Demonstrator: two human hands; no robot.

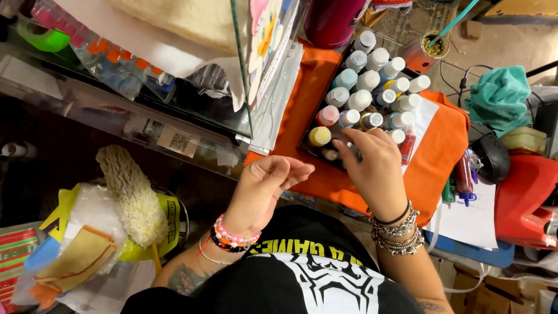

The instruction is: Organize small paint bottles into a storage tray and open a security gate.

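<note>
Broadly, the picking looks barely begun: the orange cloth (pixel 302 104) carries a dark tray (pixel 343 61) with its rows of small paint bottles (pixel 372 87) nearly all standing upright in place, white caps up, bodies in blue, pink, yellow and gold tints, and none lifted clear. The right hand (pixel 372 166) lies over the tray's near rows, fingers spread and curled down among the bottles; whether they pinch one I cannot tell. The left hand (pixel 267 186) hovers just beside the cloth's near edge, palm up, loosely curled, holding nothing. On the clear shelf (pixel 116 110) at left, a small pale square label (pixel 177 141) bears a dark printed code block. Lower left, a yellow printed packet (pixel 168 218) sits in a bin beside a fluffy cream duster (pixel 131 192).
</note>
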